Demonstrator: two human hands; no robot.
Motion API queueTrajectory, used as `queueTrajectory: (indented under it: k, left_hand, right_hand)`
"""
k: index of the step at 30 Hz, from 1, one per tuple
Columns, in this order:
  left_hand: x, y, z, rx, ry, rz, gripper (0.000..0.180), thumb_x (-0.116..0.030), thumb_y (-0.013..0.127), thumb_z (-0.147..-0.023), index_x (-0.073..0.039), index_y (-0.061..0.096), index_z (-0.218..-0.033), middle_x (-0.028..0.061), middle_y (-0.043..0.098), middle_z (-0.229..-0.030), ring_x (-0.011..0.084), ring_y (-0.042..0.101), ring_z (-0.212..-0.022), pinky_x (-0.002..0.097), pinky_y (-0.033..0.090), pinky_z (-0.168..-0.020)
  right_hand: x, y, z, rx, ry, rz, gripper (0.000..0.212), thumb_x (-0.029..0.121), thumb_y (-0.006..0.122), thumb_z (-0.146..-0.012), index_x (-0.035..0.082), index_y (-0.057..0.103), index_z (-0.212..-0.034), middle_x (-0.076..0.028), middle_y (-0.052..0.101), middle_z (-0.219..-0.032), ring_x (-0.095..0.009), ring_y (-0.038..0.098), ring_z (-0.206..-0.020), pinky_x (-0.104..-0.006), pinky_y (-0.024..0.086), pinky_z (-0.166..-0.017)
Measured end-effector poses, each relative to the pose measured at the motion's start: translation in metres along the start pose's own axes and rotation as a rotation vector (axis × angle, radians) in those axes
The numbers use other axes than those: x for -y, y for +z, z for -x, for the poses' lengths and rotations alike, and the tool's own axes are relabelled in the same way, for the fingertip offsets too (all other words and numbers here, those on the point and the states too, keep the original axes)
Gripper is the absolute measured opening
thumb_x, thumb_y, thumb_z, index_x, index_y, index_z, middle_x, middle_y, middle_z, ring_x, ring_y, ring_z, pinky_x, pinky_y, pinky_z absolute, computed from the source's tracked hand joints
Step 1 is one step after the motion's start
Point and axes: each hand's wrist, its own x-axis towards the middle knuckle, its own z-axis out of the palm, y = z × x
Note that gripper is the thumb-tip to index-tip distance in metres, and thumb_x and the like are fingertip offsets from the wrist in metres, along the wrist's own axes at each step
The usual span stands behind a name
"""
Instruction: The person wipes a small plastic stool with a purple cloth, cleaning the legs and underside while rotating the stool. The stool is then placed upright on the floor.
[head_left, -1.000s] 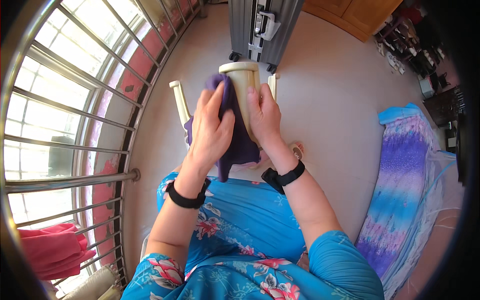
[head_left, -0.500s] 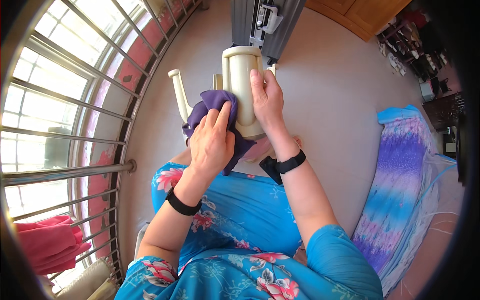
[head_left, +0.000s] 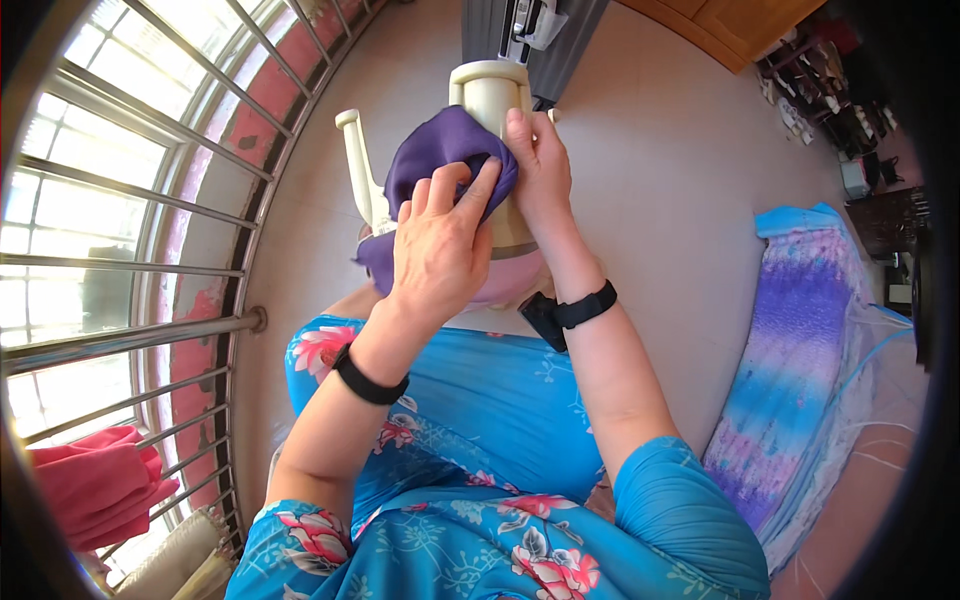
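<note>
The stool (head_left: 490, 92) is just past the blue clothes (head_left: 470, 420). The left hand (head_left: 440, 240) holds a purple cloth (head_left: 430, 145) against it; the right hand (head_left: 541, 178) grips its side. Wiping seems unfinished; I cannot tell how much is left.

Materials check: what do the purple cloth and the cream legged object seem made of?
Purple cloth: soft, matte fabric, fibre unclear; it bunches into folds. Cream legged object: probably moulded plastic, smooth with a slight sheen; rounded edges, even colour.
</note>
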Motion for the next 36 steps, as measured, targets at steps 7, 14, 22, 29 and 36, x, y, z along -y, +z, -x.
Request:
queueTrajectory:
  k: [7, 14, 22, 29, 36]
  left_hand:
    - [0.02, -0.004, 0.017, -0.003, -0.04, -0.085, 0.053, -0.002, 0.066, -0.082, -0.008, 0.062, -0.134, 0.0114, 0.058, -0.113, 0.032, 0.06, -0.103, 0.0421, 0.049, -0.086]
    - [0.023, -0.009, 0.03, -0.032, 0.004, 0.081, 0.049, -0.002, 0.065, -0.084, -0.008, 0.063, -0.133, 0.0109, 0.057, -0.107, 0.0328, 0.059, -0.097, 0.0426, 0.05, -0.083]
    - [0.021, -0.021, 0.025, -0.102, -0.054, 0.194, 0.05, 0.001, 0.062, -0.086, -0.007, 0.061, -0.135, 0.0137, 0.058, -0.111, 0.0343, 0.061, -0.099, 0.0411, 0.051, -0.086]
    - [0.056, -0.054, 0.007, -0.418, -0.165, 0.283, 0.043, 0.006, 0.057, -0.09, 0.001, 0.061, -0.133, 0.016, 0.06, -0.11, 0.0286, 0.063, -0.1, 0.0339, 0.05, -0.089]
    - [0.022, -0.028, 0.011, 0.072, 0.143, 0.033, 0.048, -0.009, 0.065, -0.09, -0.005, 0.059, -0.138, 0.015, 0.063, -0.128, 0.0364, 0.06, -0.115, 0.0516, 0.04, -0.106]
  right_hand:
    - [-0.006, -0.002, -0.006, 0.043, -0.058, -0.082, 0.052, 0.054, 0.048, -0.103, 0.004, 0.06, -0.093, -0.014, 0.066, -0.08, -0.026, 0.065, -0.079, -0.0401, 0.049, -0.075]
    - [-0.002, -0.025, -0.009, 0.117, 0.134, -0.385, 0.046, 0.044, 0.047, -0.107, 0.002, 0.065, -0.102, -0.004, 0.066, -0.092, -0.012, 0.059, -0.084, -0.0292, 0.048, -0.075]
    - [-0.001, -0.05, -0.006, 0.183, 0.399, -0.586, 0.055, 0.052, 0.043, -0.107, 0.003, 0.066, -0.112, -0.004, 0.068, -0.092, -0.011, 0.065, -0.077, -0.0281, 0.054, -0.069]
    - [-0.004, -0.05, -0.009, 0.217, 0.418, -0.559, 0.061, 0.06, 0.043, -0.105, 0.005, 0.068, -0.114, -0.002, 0.068, -0.097, -0.01, 0.065, -0.088, -0.0275, 0.055, -0.078]
    - [0.004, -0.043, 0.001, 0.304, 0.39, -0.564, 0.057, 0.056, 0.048, -0.105, 0.003, 0.068, -0.112, 0.0, 0.066, -0.093, -0.008, 0.059, -0.082, -0.0248, 0.05, -0.072]
